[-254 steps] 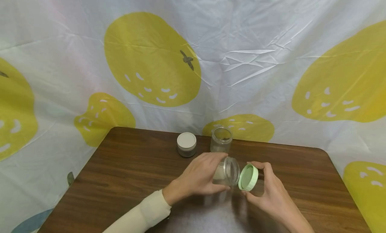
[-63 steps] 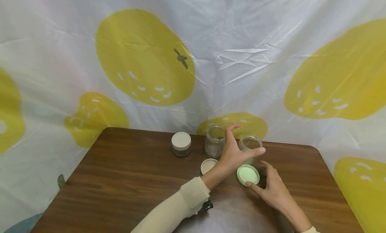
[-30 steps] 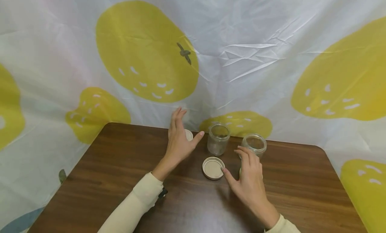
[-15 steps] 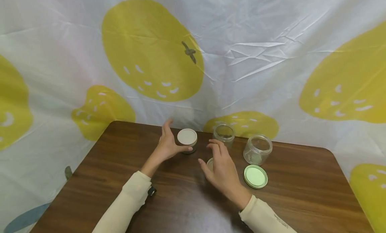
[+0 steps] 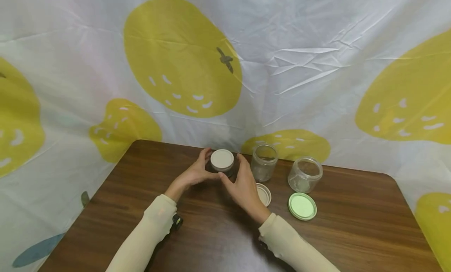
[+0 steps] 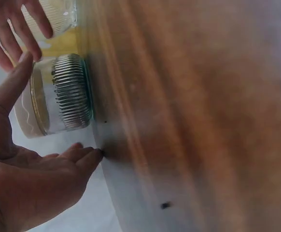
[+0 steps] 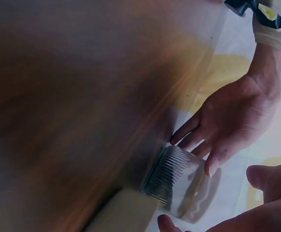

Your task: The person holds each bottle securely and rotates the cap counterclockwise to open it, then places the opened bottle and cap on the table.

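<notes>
"What stands toward the far side of the table [image 5: 356, 225]?"
"From the left: a lidded jar [image 5: 222, 159], the middle jar [image 5: 263, 169], the right jar [image 5: 303, 182]."
"What flanks the first?"
"The left hand [image 5: 193, 174] on its left, the right hand [image 5: 244, 188] on its right."
"And nearer?"
"The left lid [image 5: 264, 195] before the middle jar, the right lid [image 5: 302, 206] before the right jar."

Jar [image 6: 65, 96] | clear, ribbed | off-white lid [image 5: 222, 158] on | upright on table [image 5: 352, 217]

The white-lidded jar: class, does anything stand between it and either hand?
Nothing visible does. The left hand and right hand flank the white-lidded jar; the nearest open jar and the loose beige lid are beyond the right hand, outside that space.
</notes>
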Demonstrator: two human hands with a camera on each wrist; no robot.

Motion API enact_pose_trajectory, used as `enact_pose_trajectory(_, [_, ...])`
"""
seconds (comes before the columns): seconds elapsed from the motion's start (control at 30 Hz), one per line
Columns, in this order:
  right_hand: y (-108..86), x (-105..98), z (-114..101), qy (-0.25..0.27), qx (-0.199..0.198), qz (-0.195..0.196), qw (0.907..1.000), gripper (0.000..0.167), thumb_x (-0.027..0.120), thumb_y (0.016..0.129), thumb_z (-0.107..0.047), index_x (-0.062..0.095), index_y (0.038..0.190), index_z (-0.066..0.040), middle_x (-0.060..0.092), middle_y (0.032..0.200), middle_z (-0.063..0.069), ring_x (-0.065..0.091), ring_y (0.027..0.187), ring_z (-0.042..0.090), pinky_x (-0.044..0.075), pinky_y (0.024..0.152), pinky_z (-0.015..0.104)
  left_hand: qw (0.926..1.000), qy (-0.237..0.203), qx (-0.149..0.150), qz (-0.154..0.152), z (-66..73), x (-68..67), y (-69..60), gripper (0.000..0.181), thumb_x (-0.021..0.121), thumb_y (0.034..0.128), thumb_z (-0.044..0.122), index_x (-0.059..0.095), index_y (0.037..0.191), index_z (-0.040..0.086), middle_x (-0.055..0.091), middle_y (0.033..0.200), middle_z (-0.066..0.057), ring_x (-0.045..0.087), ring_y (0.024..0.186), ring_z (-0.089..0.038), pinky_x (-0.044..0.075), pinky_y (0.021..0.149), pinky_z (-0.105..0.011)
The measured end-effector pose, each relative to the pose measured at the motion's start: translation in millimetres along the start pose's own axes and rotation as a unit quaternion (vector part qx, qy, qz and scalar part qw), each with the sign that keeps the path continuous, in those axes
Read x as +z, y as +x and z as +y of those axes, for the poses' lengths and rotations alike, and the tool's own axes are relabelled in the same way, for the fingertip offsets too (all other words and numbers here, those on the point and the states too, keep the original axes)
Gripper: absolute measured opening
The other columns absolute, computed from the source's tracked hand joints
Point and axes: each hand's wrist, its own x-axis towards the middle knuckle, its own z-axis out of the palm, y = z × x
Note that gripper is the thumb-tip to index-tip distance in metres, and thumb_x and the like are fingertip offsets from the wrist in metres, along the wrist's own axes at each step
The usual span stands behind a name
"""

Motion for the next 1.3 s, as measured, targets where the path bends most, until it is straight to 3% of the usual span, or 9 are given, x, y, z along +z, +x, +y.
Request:
enact_pose_trajectory(0.17, [15.1, 10.9, 5.7, 0.024, 0.047, -0.012, 0.9985, 0.094, 0.078, 0.093, -0.041, 0.03, 0.16, 0.004, 0.043, 0.161, 0.029, 0.048, 0.147, 0.045, 0.045, 0.116, 0.06, 0.999, 0.042, -0.008, 0.011, 3.4, 1.7, 7.3, 0.109, 0.086, 0.0835, 0.014, 0.016, 0.167, 0.006, 0.039, 0.164, -0.026, 0.031, 0.158, -0.044, 0.026, 0.129, -0.061])
enact_pose_trajectory(0.33, [21.6, 20.6, 9.4, 0.039, 0.078, -0.016, 0.9961, 0.099, 0.082, 0.089, -0.039, 0.029, 0.161, 0.005, 0.042, 0.162, 0.03, 0.047, 0.148, 0.046, 0.043, 0.118, 0.06, 0.9951, 0.095, -0.019, 0.02, 0.9, 6.7, 11.2, 0.096, 0.08, 0.082, 0.012, 0.03, 0.163, 0.006, 0.044, 0.163, -0.025, 0.042, 0.152, -0.045, 0.037, 0.124, -0.06])
enact_pose_trajectory(0.43, [22.1, 22.9, 9.0, 0.048, 0.079, -0.012, 0.9957, 0.099, 0.083, 0.088, -0.036, 0.029, 0.161, 0.005, 0.044, 0.161, 0.03, 0.048, 0.148, 0.046, 0.043, 0.119, 0.06, 0.9939, 0.106, -0.016, 0.025, 0.0, 9.6, 11.7, 0.094, 0.079, 0.0807, 0.011, 0.033, 0.162, 0.004, 0.045, 0.163, -0.025, 0.044, 0.151, -0.045, 0.038, 0.123, -0.059])
enact_pose_trajectory(0.67, [19.3, 26.2, 7.2, 0.05, 0.063, -0.013, 0.9967, 0.09, 0.08, 0.091, -0.029, 0.031, 0.159, 0.005, 0.046, 0.159, 0.031, 0.048, 0.147, 0.046, 0.042, 0.118, 0.06, 0.9869, 0.154, 0.022, 0.042, -1.5, 15.0, 10.3, 0.088, 0.081, 0.0807, 0.014, 0.038, 0.156, -0.005, 0.055, 0.152, -0.029, 0.053, 0.143, -0.045, 0.044, 0.119, -0.057])
enact_pose_trajectory(0.87, [18.5, 29.7, 6.2, 0.053, 0.054, -0.005, 0.9971, 0.083, 0.079, 0.093, -0.024, 0.034, 0.156, 0.006, 0.049, 0.155, 0.032, 0.051, 0.144, 0.047, 0.044, 0.117, 0.06, 0.9834, 0.17, 0.026, 0.059, -2.3, 16.2, 7.1, 0.083, 0.081, 0.0809, 0.018, 0.043, 0.151, -0.005, 0.059, 0.148, -0.03, 0.056, 0.14, -0.046, 0.046, 0.117, -0.057])
enact_pose_trajectory(1.03, [20.7, 31.6, 5.6, 0.051, 0.056, -0.001, 0.9971, 0.081, 0.08, 0.092, -0.02, 0.036, 0.155, 0.005, 0.052, 0.151, 0.031, 0.053, 0.141, 0.046, 0.045, 0.116, 0.06, 0.9722, 0.212, 0.066, 0.074, -34.3, 13.6, 26.7, 0.076, 0.077, 0.0805, 0.028, 0.047, 0.144, -0.001, 0.065, 0.139, -0.028, 0.065, 0.128, -0.044, 0.055, 0.105, -0.052])
enact_pose_trajectory(1.1, [21.6, 31.9, 5.1, 0.049, 0.058, 0.0, 0.9971, 0.079, 0.08, 0.092, -0.019, 0.037, 0.154, 0.005, 0.052, 0.151, 0.031, 0.053, 0.141, 0.046, 0.045, 0.116, 0.06, 0.9716, 0.215, 0.065, 0.074, -37.1, 13.2, 30.0, 0.076, 0.078, 0.0811, 0.03, 0.047, 0.144, 0.0, 0.065, 0.139, -0.028, 0.065, 0.128, -0.044, 0.055, 0.104, -0.052])
enact_pose_trajectory(1.23, [23.3, 30.5, 4.0, 0.045, 0.061, -0.002, 0.9971, 0.074, 0.079, 0.093, -0.019, 0.04, 0.152, 0.004, 0.054, 0.149, 0.03, 0.054, 0.14, 0.046, 0.045, 0.115, 0.059, 0.9748, 0.204, 0.046, 0.076, -23.2, 13.7, 24.6, 0.078, 0.081, 0.079, 0.027, 0.049, 0.144, -0.001, 0.065, 0.14, -0.027, 0.063, 0.13, -0.044, 0.053, 0.106, -0.054])
enact_pose_trajectory(1.3, [23.9, 28.9, 3.2, 0.045, 0.059, 0.001, 0.9972, 0.072, 0.08, 0.092, -0.019, 0.042, 0.149, 0.003, 0.056, 0.146, 0.03, 0.055, 0.139, 0.046, 0.046, 0.114, 0.06, 0.972, 0.212, 0.048, 0.089, -26.5, 14.5, 27.6, 0.077, 0.082, 0.0772, 0.028, 0.051, 0.142, -0.001, 0.068, 0.136, -0.025, 0.066, 0.127, -0.043, 0.055, 0.103, -0.053])
